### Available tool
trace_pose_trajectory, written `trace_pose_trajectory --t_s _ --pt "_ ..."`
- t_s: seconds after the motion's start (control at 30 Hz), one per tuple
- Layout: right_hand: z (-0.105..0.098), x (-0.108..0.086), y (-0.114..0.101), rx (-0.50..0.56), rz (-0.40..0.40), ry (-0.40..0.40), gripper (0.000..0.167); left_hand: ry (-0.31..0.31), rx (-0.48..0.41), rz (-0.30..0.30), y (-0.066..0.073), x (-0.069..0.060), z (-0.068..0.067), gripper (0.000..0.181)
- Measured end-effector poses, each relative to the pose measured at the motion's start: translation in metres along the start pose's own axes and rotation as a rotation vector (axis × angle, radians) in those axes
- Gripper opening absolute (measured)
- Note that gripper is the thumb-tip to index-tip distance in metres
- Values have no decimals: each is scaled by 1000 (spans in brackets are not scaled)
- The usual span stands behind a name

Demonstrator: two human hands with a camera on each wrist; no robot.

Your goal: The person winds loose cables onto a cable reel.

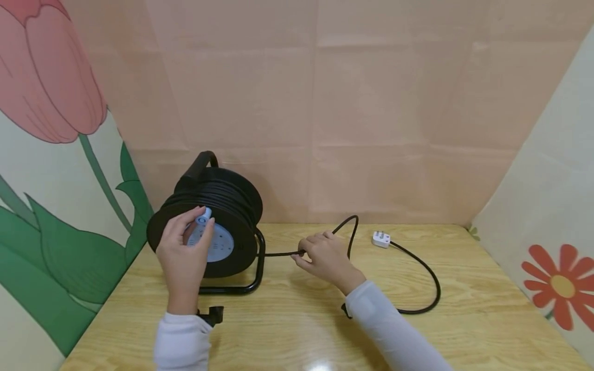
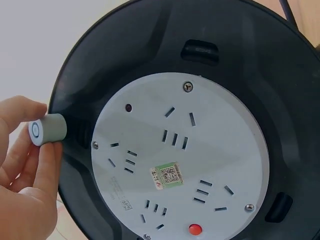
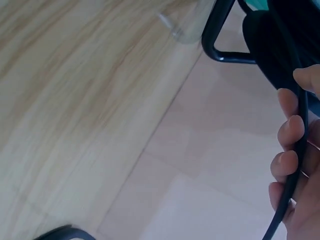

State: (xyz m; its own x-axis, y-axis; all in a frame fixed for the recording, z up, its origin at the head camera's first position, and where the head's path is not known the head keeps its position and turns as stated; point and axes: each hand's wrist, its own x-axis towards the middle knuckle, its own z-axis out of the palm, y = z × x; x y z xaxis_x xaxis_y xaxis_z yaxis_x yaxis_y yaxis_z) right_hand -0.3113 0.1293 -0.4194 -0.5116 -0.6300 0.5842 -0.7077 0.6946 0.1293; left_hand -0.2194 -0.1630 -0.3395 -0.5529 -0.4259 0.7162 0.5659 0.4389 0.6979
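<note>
A black cable reel (image 1: 241, 206) stands at the left of the table, wound with black cable. Its round grey socket panel (image 2: 150, 125) carries several slots, a red button and a sticker. My left hand (image 1: 183, 247) pinches the small grey-blue crank knob (image 2: 52, 128) on the reel's rim between thumb and fingers. To the right of the reel, my right hand (image 1: 327, 257) holds the black cable (image 1: 278, 254), which runs out from the reel. In the right wrist view, the fingers (image 3: 290, 130) curl round the cable. The white plug (image 1: 381, 239) at its end lies on the table.
The loose cable (image 1: 438, 288) curves over the right part of the wooden table (image 1: 278, 335). A tubular black stand (image 1: 232, 290) supports the reel. A pink sheet (image 1: 371, 103) hangs behind, with flower-printed walls at both sides.
</note>
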Motion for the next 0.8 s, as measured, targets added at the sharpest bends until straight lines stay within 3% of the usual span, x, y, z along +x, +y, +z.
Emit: trace_pose_trajectory --t_s 0.17,0.43,0.8 --pt "4 1 -4 -44 8 -22 24 -20 75 69 0 -3 5 25" --pt "4 5 -11 -76 -2 -36 26 -41 97 154 6 -8 15 21" --pt "14 6 -22 -88 -21 -81 22 -113 166 189 5 -12 21 14"
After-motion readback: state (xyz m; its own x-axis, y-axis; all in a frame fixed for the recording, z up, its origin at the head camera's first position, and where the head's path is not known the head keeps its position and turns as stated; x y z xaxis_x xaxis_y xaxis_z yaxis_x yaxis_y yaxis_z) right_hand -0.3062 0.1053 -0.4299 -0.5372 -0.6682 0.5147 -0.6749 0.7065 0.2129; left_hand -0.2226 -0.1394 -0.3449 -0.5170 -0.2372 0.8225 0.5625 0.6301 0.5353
